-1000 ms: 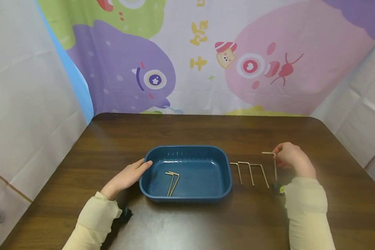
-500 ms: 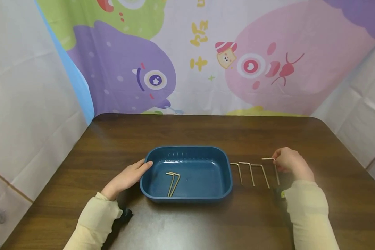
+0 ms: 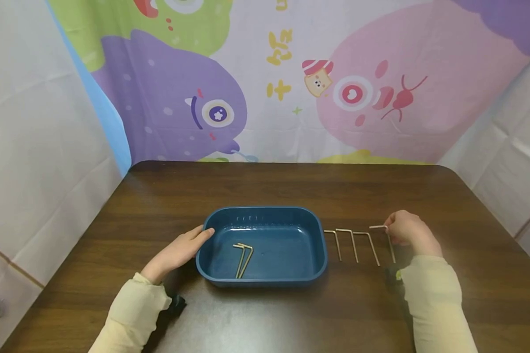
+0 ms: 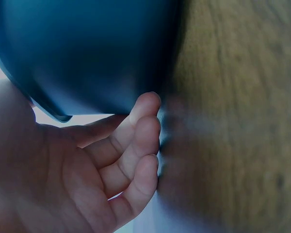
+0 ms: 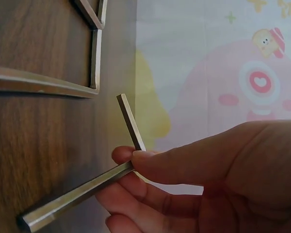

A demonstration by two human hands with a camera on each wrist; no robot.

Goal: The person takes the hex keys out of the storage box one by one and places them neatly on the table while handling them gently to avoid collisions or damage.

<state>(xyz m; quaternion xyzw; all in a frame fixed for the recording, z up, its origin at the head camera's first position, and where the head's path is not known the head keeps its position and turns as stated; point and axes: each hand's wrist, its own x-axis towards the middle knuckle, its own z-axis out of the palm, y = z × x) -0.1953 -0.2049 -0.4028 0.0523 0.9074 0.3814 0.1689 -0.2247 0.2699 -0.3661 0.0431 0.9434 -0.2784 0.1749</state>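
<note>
My right hand (image 3: pixel 408 229) pinches an Allen key (image 5: pixel 77 196) at its bend between thumb and fingers. The key's long arm slants down with its tip close to the tabletop, and its short arm points left in the head view. Left of it, a row of three more Allen keys (image 3: pixel 373 247) lies on the table. My left hand (image 3: pixel 178 252) holds the left side of a blue plastic basin (image 3: pixel 265 281), thumb over the rim and fingers along the outer wall, as the left wrist view shows. Two Allen keys (image 3: pixel 247 262) lie crossed inside the basin.
The brown wooden table (image 3: pixel 287 186) ends at a cartoon-print curtain (image 3: pixel 282 132) at the back. Pale panels stand on both sides. A black strap-like piece (image 3: pixel 176 305) shows beside the left sleeve.
My right hand has lowered the Allen key towards the table, beside the row. The left hand and the basin have stayed in place.
</note>
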